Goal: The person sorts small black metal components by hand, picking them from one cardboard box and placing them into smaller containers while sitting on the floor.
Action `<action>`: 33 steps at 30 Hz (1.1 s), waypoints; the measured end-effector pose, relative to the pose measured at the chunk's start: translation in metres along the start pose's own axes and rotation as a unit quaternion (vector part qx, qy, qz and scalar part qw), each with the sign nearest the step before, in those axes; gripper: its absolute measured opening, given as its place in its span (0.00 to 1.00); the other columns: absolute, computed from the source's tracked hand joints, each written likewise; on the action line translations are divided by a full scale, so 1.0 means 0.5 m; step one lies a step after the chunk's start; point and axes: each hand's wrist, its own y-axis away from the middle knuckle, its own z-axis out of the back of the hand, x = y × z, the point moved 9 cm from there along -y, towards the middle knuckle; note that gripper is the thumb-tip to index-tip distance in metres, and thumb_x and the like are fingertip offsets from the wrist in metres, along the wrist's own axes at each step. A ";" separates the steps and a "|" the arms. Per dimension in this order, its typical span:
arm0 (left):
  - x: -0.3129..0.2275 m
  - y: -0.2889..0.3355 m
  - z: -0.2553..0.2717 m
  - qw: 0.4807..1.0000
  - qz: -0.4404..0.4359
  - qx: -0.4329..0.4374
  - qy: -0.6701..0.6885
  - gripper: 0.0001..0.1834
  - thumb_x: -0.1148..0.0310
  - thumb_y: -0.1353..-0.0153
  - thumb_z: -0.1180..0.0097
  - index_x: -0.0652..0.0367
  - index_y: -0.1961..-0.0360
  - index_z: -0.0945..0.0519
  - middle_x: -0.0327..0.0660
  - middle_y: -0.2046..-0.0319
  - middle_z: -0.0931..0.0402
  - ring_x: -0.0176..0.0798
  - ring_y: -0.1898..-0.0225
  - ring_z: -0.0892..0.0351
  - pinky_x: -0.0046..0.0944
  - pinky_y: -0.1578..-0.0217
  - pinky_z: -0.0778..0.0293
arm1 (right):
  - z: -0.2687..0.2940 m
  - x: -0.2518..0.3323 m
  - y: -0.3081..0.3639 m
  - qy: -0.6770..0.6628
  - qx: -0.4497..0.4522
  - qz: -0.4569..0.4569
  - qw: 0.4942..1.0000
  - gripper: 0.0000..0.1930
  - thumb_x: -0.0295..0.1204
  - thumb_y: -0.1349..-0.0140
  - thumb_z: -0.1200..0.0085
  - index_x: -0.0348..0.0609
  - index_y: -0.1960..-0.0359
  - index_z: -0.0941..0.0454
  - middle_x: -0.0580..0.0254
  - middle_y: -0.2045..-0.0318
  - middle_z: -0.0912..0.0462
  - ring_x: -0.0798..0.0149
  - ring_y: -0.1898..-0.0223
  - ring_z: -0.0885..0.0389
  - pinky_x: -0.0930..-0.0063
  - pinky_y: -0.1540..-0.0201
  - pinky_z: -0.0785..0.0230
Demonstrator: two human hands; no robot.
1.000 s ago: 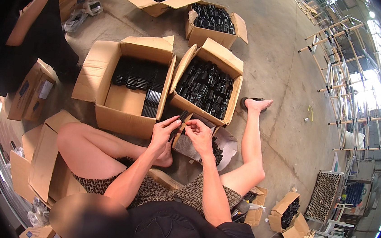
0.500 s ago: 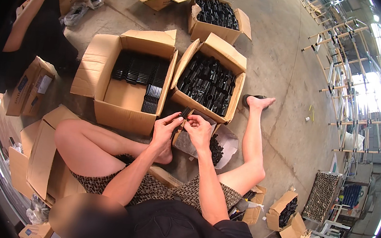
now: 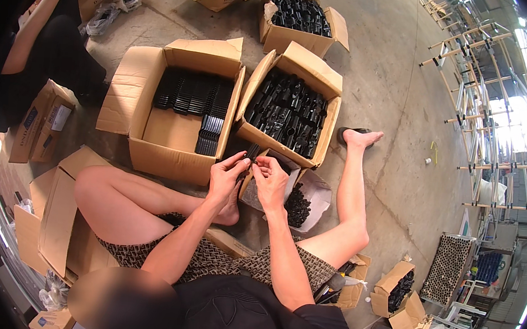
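My left hand (image 3: 226,177) is closed around a slim black plastic part (image 3: 252,152), held upright above the floor between my legs. Pinched fingers of my right hand (image 3: 270,183) meet the part's right side; whether they hold a smaller piece is too small to tell. Just below my right hand sits a low open carton (image 3: 322,198) with a heap of small black pieces (image 3: 297,208). Beyond my hands stand a cardboard box (image 3: 172,164) with neatly stacked black parts (image 3: 194,93) and another box (image 3: 331,123) full of glossy black parts (image 3: 287,113).
Two more open boxes of black parts (image 3: 300,14) stand farther off. A co-worker's arm (image 3: 30,37) shows at the upper left. Flattened-open cartons (image 3: 58,215) lie by my left knee. Racks of pipes (image 3: 481,108) line the right side; a small box (image 3: 383,297) is near my right knee.
My right hand has shifted slightly left and down, its fingers still at the black part. The left hand keeps its hold, almost unmoved.
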 end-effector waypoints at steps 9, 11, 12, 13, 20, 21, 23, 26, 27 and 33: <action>0.001 -0.003 0.005 1.000 -0.006 -0.003 -0.012 0.20 0.72 0.35 0.37 0.66 0.43 0.20 0.37 0.65 0.16 0.25 0.67 0.22 0.26 0.66 0.26 | 0.004 0.037 -0.012 0.044 0.041 0.065 0.996 0.08 0.22 0.38 0.39 0.31 0.59 0.19 0.50 0.64 0.15 0.61 0.65 0.13 0.71 0.62 0.20; -0.002 -0.003 0.005 1.000 -0.005 -0.007 -0.010 0.20 0.72 0.36 0.37 0.66 0.43 0.20 0.36 0.66 0.17 0.24 0.68 0.22 0.26 0.67 0.27 | 0.000 0.033 -0.014 0.052 0.040 0.072 0.995 0.08 0.23 0.37 0.39 0.31 0.59 0.18 0.50 0.64 0.15 0.61 0.65 0.13 0.71 0.63 0.21; -0.003 -0.003 0.005 1.000 -0.008 -0.006 -0.017 0.20 0.72 0.36 0.37 0.66 0.43 0.20 0.36 0.66 0.17 0.24 0.68 0.22 0.26 0.67 0.27 | 0.002 0.028 -0.014 0.050 0.039 0.067 0.996 0.08 0.24 0.37 0.40 0.31 0.59 0.18 0.50 0.64 0.15 0.62 0.66 0.13 0.71 0.63 0.21; -0.002 -0.004 0.006 1.000 -0.011 -0.006 -0.025 0.20 0.72 0.36 0.37 0.66 0.43 0.20 0.36 0.67 0.17 0.24 0.68 0.23 0.26 0.67 0.27 | 0.001 0.025 -0.014 0.046 0.040 0.062 0.996 0.09 0.24 0.36 0.40 0.31 0.58 0.18 0.51 0.64 0.15 0.62 0.66 0.14 0.72 0.63 0.22; 0.003 0.002 0.005 1.000 -0.017 -0.005 -0.023 0.20 0.73 0.36 0.37 0.67 0.43 0.20 0.36 0.66 0.17 0.25 0.67 0.22 0.26 0.66 0.26 | -0.004 -0.018 -0.007 -0.024 0.014 0.004 1.000 0.10 0.27 0.35 0.39 0.31 0.57 0.18 0.55 0.67 0.13 0.69 0.67 0.15 0.75 0.63 0.23; 0.003 0.001 0.004 1.000 -0.016 -0.005 -0.016 0.20 0.73 0.36 0.37 0.67 0.43 0.20 0.37 0.66 0.17 0.25 0.67 0.22 0.26 0.65 0.26 | -0.006 -0.021 -0.006 -0.043 0.009 -0.001 0.999 0.10 0.26 0.35 0.39 0.31 0.57 0.18 0.55 0.67 0.13 0.70 0.67 0.15 0.75 0.63 0.23; 0.001 0.002 0.002 1.000 -0.013 -0.004 -0.003 0.20 0.73 0.36 0.37 0.67 0.43 0.20 0.37 0.65 0.17 0.25 0.67 0.21 0.26 0.65 0.26 | -0.006 -0.036 -0.003 -0.081 -0.002 -0.013 0.997 0.10 0.26 0.35 0.39 0.31 0.57 0.17 0.57 0.67 0.13 0.70 0.66 0.15 0.76 0.62 0.23; 0.002 0.000 0.005 1.000 -0.014 -0.004 -0.018 0.20 0.73 0.36 0.37 0.67 0.43 0.20 0.37 0.65 0.16 0.25 0.66 0.21 0.27 0.64 0.25 | -0.004 -0.041 -0.004 -0.085 -0.017 -0.005 0.996 0.10 0.26 0.35 0.38 0.32 0.56 0.17 0.57 0.66 0.13 0.71 0.65 0.15 0.76 0.61 0.23; 0.002 -0.002 0.005 1.000 -0.017 -0.003 -0.012 0.20 0.73 0.36 0.37 0.67 0.43 0.20 0.37 0.65 0.16 0.25 0.66 0.21 0.26 0.64 0.25 | -0.006 -0.044 -0.003 -0.089 -0.015 -0.009 0.996 0.10 0.26 0.35 0.38 0.32 0.56 0.17 0.57 0.66 0.13 0.71 0.65 0.15 0.76 0.61 0.23; 0.000 0.001 0.001 1.000 -0.016 -0.002 -0.009 0.20 0.73 0.36 0.37 0.67 0.43 0.20 0.38 0.64 0.16 0.26 0.65 0.20 0.26 0.64 0.25 | -0.004 -0.040 -0.004 -0.091 0.005 -0.010 0.996 0.10 0.25 0.36 0.39 0.32 0.56 0.18 0.55 0.64 0.13 0.70 0.63 0.14 0.76 0.59 0.22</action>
